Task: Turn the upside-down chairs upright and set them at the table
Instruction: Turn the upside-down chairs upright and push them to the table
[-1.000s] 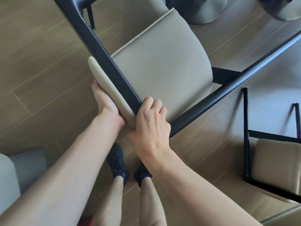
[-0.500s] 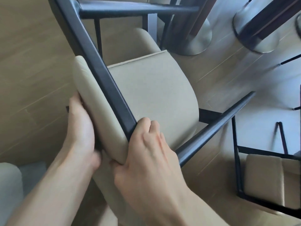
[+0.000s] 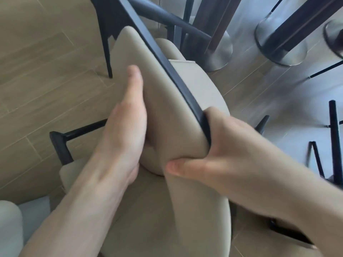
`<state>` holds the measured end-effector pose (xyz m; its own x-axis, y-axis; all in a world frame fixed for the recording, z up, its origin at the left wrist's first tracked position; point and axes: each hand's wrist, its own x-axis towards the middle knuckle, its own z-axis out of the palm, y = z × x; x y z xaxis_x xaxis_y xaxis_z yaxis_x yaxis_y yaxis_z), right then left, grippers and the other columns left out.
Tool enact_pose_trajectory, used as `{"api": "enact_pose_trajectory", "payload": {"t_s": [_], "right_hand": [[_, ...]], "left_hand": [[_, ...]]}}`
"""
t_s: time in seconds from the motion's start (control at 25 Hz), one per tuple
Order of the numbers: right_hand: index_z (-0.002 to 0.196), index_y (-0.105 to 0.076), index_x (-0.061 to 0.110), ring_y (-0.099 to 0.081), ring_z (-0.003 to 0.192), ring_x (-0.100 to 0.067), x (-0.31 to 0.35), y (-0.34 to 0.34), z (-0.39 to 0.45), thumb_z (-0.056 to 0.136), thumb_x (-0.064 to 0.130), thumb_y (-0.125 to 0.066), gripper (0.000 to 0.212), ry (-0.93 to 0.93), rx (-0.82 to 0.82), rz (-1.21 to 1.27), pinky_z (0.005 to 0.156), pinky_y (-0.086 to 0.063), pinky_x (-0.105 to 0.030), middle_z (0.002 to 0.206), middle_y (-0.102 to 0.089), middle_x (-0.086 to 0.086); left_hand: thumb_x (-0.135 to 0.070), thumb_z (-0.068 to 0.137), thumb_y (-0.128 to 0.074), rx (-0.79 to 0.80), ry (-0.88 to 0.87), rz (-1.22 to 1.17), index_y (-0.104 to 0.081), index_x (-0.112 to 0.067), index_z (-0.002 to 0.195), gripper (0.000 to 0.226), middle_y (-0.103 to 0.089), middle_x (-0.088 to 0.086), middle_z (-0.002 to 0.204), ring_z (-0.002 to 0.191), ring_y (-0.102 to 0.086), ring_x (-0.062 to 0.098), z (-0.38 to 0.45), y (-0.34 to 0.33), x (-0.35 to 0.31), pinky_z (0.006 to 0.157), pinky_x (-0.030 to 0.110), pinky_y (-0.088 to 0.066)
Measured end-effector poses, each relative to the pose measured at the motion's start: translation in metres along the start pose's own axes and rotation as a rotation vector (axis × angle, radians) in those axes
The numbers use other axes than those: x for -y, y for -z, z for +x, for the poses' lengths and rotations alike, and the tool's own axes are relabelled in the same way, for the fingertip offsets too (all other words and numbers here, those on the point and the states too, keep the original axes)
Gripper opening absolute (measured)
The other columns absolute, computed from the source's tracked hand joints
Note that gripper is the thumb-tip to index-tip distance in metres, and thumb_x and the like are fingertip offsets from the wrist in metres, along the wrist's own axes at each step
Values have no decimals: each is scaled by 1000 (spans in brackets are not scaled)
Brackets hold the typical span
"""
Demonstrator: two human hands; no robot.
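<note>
While the chair (image 3: 172,115) is tipped in the air over the wood floor (image 3: 46,75), near the table legs (image 3: 209,26), it is held from 2 sides. The left hand (image 3: 128,115) is pressed flat on the soft pad. The right hand (image 3: 228,143) is wrapped tight on the pad corner and dark leg (image 3: 167,58). It should be turned slowly, so the table legs are not hit.

The right hand (image 3: 228,145) is covering its own fingertips behind the chair (image 3: 172,112); the frame's edges are cutting the counter legs (image 3: 289,28).
</note>
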<state>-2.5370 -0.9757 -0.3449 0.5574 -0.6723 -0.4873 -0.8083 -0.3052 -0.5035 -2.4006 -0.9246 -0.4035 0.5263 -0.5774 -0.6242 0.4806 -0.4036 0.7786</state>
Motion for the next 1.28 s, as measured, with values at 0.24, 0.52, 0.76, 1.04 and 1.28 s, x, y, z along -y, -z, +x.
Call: {"api": "enact_pose_trajectory", "payload": {"t_s": [0.24, 0.52, 0.76, 1.04, 1.28], "right_hand": [[110, -52, 32, -64, 85, -3, -31, 77, 26, 51, 64, -70, 69, -63, 49, 62, 71, -55, -31, 99, -64, 15], [154, -14, 20, -46, 101, -29, -43, 66, 62, 76, 49, -71, 101, -67, -557, -478, 65, -39, -37, 123, -41, -5], [146, -24, 26, -54, 100, -36, -77, 111, 97, 58, 65, -80, 111, -153, -664, -523, 62, -32, -39, 120, -43, -8], [130, -32, 24, -43, 81, -32, -105, 157, 125, 65, 46, -76, 82, -183, -600, -488, 68, -32, -41, 101, -43, -6], [131, -35, 25, -56, 98, -38, -130, 181, 144, 65, 51, -74, 81, -160, -604, -499, 74, -37, -43, 103, -49, -7]], "left_hand": [[-94, 52, -45, 127, -110, 304, -66, -22, 124, 103, -74, -9, 112, 106, -70, 20, 21, -68, -32, 94, 49, -53], [-71, 93, -38, 410, -57, 208, -65, -22, 132, 68, -74, -8, 119, 110, -69, 14, 48, -127, -59, 101, 42, -51], [-76, 91, -33, 624, -92, -125, -29, -44, 153, 70, -57, -17, 144, 130, -55, 3, 21, -159, 9, 103, 25, -45], [-91, 60, -44, 826, -181, 1103, -7, -52, 153, 108, -17, -20, 165, 151, -17, 1, 2, -76, 141, 121, 19, -12], [-75, 61, -79, 763, -285, 1108, -7, -53, 154, 120, -12, -30, 161, 149, -14, -3, 1, -69, 148, 120, 19, -12]]}}
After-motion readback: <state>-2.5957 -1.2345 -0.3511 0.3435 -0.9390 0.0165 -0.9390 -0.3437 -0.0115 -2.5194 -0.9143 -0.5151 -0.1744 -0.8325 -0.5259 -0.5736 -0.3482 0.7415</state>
